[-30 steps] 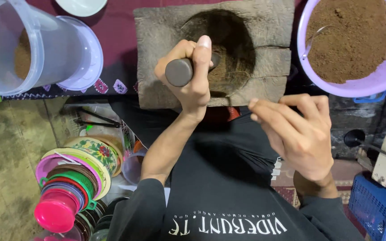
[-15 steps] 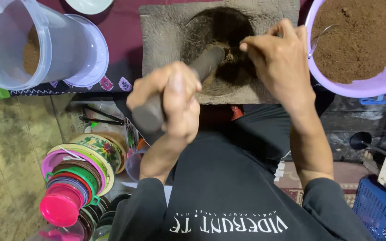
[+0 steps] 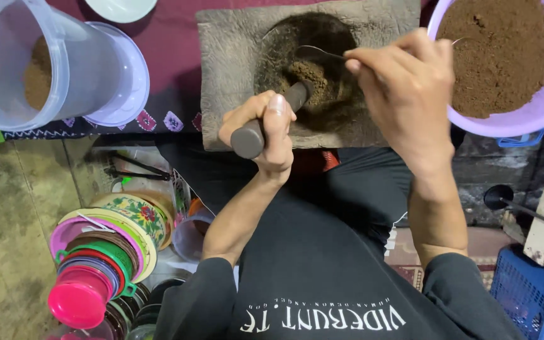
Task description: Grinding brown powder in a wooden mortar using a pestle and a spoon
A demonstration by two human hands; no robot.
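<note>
L hand [image 3: 262,129] grips pestle [image 3: 272,116] | R hand [image 3: 404,94] holds spoon [image 3: 319,51] | stone mortar [image 3: 228,69], maroon cloth [image 3: 165,44]

One stone mortar [image 3: 234,75], one pestle [image 3: 266,123], one spoon [image 3: 319,51], one purple basin [image 3: 536,116] of brown powder, one clear plastic jug [image 3: 26,63], one blue crate [image 3: 524,293], two hands.

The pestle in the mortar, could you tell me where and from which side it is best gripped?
Grip the pestle by its free rounded upper end, from the near side: it leans toward the person, its tip buried in the brown powder. The left hand already wraps that end; the right hand holds a spoon.
</note>
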